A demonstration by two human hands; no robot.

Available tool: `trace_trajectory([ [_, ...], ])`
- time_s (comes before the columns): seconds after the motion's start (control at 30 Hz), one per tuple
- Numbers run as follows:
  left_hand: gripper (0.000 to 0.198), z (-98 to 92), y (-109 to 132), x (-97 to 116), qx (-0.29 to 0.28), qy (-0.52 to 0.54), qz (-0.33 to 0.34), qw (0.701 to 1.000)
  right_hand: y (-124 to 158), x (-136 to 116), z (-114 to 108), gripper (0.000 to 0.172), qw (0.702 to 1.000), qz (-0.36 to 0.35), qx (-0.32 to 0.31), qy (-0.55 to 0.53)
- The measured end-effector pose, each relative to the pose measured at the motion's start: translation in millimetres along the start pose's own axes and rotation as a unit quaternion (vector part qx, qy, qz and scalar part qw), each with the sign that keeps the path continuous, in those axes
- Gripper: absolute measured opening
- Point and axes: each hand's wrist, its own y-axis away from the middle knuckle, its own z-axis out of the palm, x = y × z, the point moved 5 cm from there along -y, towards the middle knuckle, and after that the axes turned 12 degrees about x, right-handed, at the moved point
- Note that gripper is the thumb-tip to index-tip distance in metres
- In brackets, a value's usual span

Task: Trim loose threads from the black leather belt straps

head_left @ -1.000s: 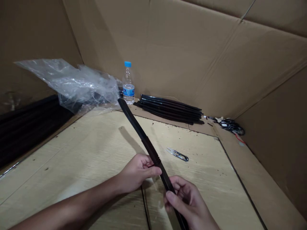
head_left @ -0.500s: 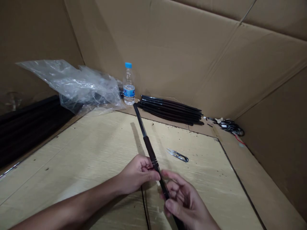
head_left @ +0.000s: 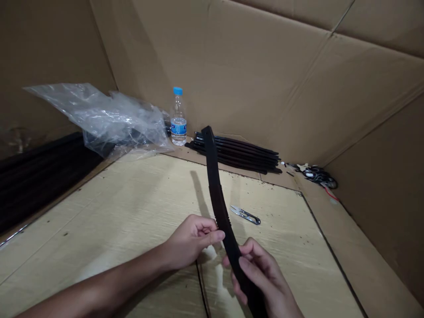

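My right hand (head_left: 261, 274) is closed around the lower part of a long, flat, curved dark strip (head_left: 212, 163), which stands tilted up and away from me. Near its far end the strip has a small hole. Its middle carries a darker wrapped section with ridged edges. Pinched closed at the strip's left edge, just below the ridges, is my left hand (head_left: 195, 238). A thin dark cord (head_left: 200, 287) hangs below that hand and seems to run from its fingers; the pinch itself is partly hidden. Small thread snips (head_left: 245, 214) lie right of the strip.
Behind stands a water bottle (head_left: 179, 123) with a blue cap, beside a pile of similar dark strips (head_left: 245, 154). A clear plastic bag (head_left: 122, 119) lies over more dark pieces (head_left: 39, 172) at left. Tangled cords (head_left: 318, 175) sit at right. Cardboard walls (head_left: 265, 79) surround the board (head_left: 139, 190).
The strip has turned about its length, from edge-on to showing its broad face, and its far end has shifted right and up. My right hand has shifted slightly right; the left barely moved.
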Motion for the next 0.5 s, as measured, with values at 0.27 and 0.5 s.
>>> trace_trajectory([
  [0.27,0.031,10.2,4.6,2.2,-0.080,0.068,-0.004,0.994,-7.5,8.6,-1.4,0.034,0.998,-0.041,-0.038,0.037],
  [0.5,0.038,4.4,5.3,-2.1,-0.030,0.017,-0.019,0.999,-3.9,-0.3,5.4,0.035,0.998,0.001,-0.008,-0.054],
])
